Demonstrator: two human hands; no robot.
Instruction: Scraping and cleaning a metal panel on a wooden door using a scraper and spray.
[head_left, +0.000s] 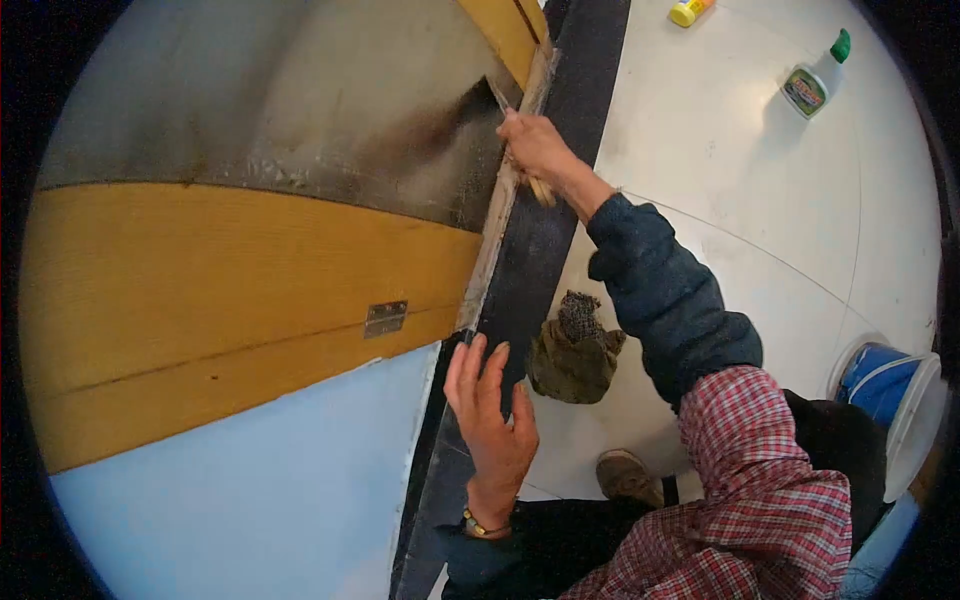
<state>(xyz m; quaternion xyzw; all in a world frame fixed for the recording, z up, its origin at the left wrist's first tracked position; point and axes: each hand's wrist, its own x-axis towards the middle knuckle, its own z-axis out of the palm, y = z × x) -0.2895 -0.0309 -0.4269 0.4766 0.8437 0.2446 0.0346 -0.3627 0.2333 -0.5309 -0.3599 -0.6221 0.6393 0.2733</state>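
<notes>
My right hand (538, 146) grips a scraper with a pale wooden handle (543, 193). Its thin metal blade (499, 97) meets the lower edge of a smudged grey panel (360, 112), close to a worn, whitish strip (495, 217). A dark, blurred reflection or shadow spreads over the panel from the blade. My left hand (491, 427) holds nothing; its fingers are spread over the black base strip (532, 232), near the corner of the yellow wooden frame (247, 262). Whether its fingertips touch anything is unclear.
A crumpled olive cloth (574, 367) with a dark mesh scouring pad (580, 315) lies on the pale tiled floor (705, 150). Farther off are a green-topped spray bottle (806, 91) and a yellow bottle (688, 12). A blue bucket (881, 382) stands at right. The frame bears a metal hinge (385, 319).
</notes>
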